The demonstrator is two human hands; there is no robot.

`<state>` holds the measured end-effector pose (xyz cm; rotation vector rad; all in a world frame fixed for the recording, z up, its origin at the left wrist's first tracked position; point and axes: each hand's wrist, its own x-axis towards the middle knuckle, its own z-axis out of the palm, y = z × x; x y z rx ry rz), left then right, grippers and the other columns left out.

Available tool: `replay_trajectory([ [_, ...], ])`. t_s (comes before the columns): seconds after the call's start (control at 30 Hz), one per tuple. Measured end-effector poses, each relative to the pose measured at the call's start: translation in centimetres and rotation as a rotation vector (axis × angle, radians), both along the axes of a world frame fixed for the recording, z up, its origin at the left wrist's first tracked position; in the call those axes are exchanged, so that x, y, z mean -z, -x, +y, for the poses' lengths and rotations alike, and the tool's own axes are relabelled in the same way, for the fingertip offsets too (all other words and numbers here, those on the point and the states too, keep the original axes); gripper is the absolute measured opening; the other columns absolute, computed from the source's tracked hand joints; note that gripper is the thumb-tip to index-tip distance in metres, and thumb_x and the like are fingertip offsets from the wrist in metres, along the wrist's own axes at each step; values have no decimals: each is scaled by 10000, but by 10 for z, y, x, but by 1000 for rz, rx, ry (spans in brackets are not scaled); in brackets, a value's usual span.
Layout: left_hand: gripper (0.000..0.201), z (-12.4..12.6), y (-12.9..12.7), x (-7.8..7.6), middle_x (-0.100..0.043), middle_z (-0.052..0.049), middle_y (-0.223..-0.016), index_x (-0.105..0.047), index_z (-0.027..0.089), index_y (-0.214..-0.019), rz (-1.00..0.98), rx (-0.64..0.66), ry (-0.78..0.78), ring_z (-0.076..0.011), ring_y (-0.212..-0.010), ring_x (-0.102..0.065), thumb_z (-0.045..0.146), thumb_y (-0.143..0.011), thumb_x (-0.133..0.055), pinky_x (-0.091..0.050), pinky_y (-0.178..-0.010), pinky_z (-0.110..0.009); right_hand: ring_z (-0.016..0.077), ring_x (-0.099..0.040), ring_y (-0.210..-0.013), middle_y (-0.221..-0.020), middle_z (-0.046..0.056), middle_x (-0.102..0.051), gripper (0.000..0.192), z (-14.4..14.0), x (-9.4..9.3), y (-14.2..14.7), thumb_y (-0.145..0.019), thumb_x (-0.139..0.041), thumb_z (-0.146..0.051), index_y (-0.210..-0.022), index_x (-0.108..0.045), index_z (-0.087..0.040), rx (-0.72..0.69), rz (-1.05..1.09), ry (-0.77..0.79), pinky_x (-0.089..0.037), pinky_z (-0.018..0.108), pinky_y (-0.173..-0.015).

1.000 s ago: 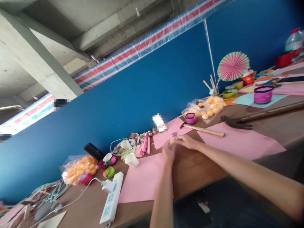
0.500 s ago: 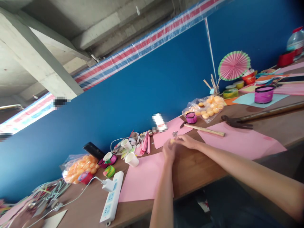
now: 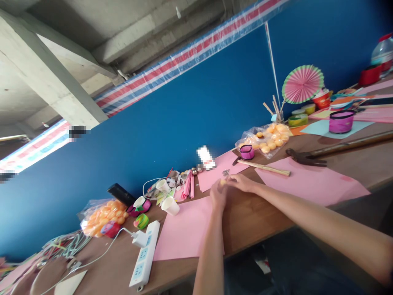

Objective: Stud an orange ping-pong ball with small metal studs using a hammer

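My left hand (image 3: pixel 218 197) and my right hand (image 3: pixel 242 183) meet above the wooden table (image 3: pixel 260 213), fingertips together on a small yellow-orange ball (image 3: pixel 221 182). Which hand bears it I cannot tell; both touch it. A small cluster of tiny metal bits (image 3: pixel 226 173) lies on a pink sheet (image 3: pixel 219 170) just beyond the fingers. A wooden stick (image 3: pixel 265 168) lies to the right of my hands.
Bags of orange balls sit at back right (image 3: pixel 270 139) and left (image 3: pixel 102 217). A power strip (image 3: pixel 144 256), paper cups (image 3: pixel 170 207), pink paper sheets (image 3: pixel 310 184), a hammer (image 3: pixel 331 152), a pink paper fan (image 3: pixel 302 84) and a purple tub (image 3: pixel 340 121) crowd the table. Another person's hand (image 3: pixel 37 280) shows bottom left.
My hands stay almost still on the ball. Another person's hand has come into view at the bottom left corner.
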<state>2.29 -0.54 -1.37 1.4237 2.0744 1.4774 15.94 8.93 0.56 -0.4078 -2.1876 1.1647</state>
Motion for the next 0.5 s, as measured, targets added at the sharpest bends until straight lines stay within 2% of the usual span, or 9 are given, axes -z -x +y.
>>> replay_trajectory([
  [0.5, 485, 0, 0, 1, -616, -99, -1118, -532, 174, -1168, -12, 16, 20, -218, -979, -593, 245, -698, -627, -457, -878, -349, 211, -588, -792, -839, 58, -652, 362, -1, -1, -1, -787, -481, -501, -827, -597, -160, -5, -11, -3, -431, 295, -700],
])
